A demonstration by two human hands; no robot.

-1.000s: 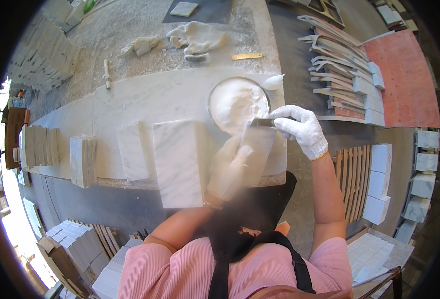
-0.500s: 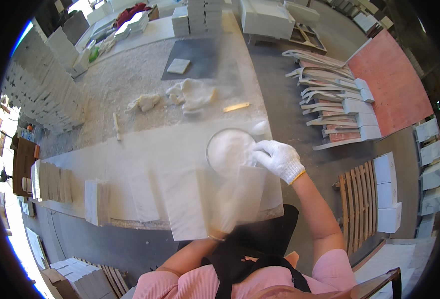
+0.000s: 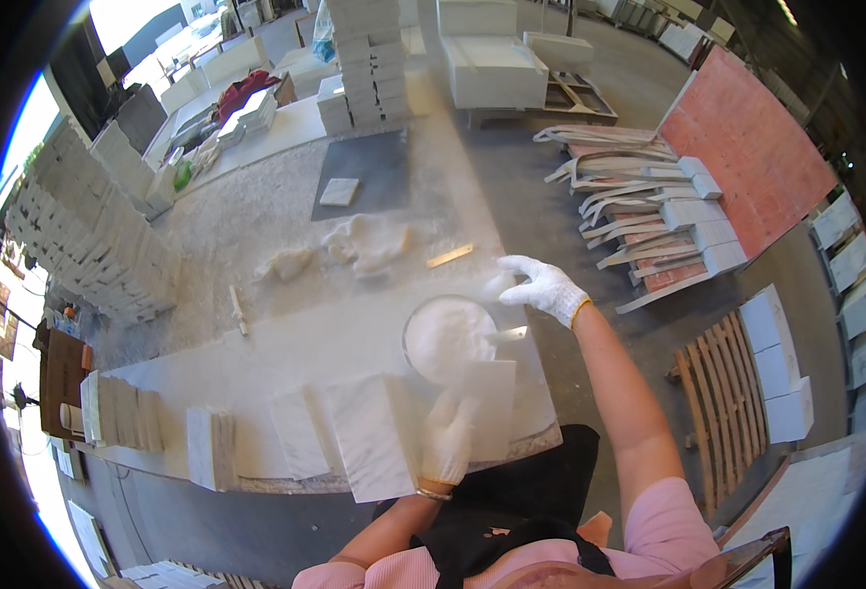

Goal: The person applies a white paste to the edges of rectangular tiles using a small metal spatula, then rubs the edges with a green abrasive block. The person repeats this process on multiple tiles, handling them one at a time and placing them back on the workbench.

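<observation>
My left hand (image 3: 447,442), in a white knit glove, grips a white tile (image 3: 493,407) by its left edge, slightly blurred. The tile stands just in front of a round bowl (image 3: 406,339) full of white powder (image 3: 447,339). A flat metal scraper (image 3: 508,336) rests at the bowl's right side. Beyond it my gloved right hand (image 3: 549,293) is open, thumb and fingers apart around a small white lump (image 3: 497,287); whether it touches the lump I cannot tell. Beside my left hand lean a veined marble tile (image 3: 374,432) and another tile (image 3: 302,432).
More tiles stand in upright stacks (image 3: 212,447) along the table's front edge. White cloths (image 3: 369,243) and a yellowish strip (image 3: 450,256) lie farther back. A tall tile pile (image 3: 89,226) rises at the left. On the right are a wooden pallet (image 3: 717,407) and a red board (image 3: 747,157).
My right hand has left the bowl's right edge and moved outward to the white lump, its fingers spreading. The scraper shows at the bowl. The whole view has tilted upward.
</observation>
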